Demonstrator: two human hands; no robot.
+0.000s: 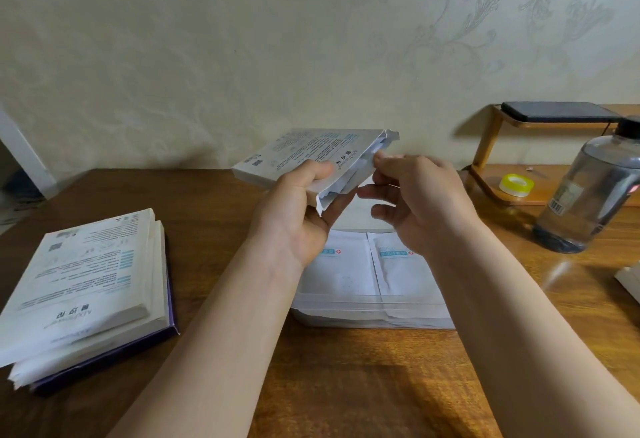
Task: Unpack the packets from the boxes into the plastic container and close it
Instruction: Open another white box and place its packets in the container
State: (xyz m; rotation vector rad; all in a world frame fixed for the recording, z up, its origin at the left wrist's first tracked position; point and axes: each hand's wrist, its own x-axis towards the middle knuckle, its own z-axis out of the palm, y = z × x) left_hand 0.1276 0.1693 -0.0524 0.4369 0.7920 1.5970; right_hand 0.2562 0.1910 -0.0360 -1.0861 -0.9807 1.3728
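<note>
Near the middle of the frame we held one flat white box (298, 157) in the air above the table (346, 385), tilted, its open end turned to the right and its flaps spread; our left hand (294, 219) gripped it from below, thumb pressed on the printed top and fingers curled under the lower edge. Our right hand (415, 202) met it at the open mouth, where thumb and forefinger pinched narrowly on the white edge of a packet (360, 166) that showed inside (the other fingers hung loosely curled beneath). Directly below our hands, at the centre of the frame, the plastic container (346, 313) sat on the table without a lid on it, with two white packets (346, 268) lying flat side by side in it. At the lower left lay a stack of boxes (90, 285), white ones piled on a dark purple one. At the right edge stood a clear water bottle (588, 188), and behind it a wooden shelf (485, 147) bore a roll of tape (516, 184) on its lower board and a dark phone (554, 112) on top
</note>
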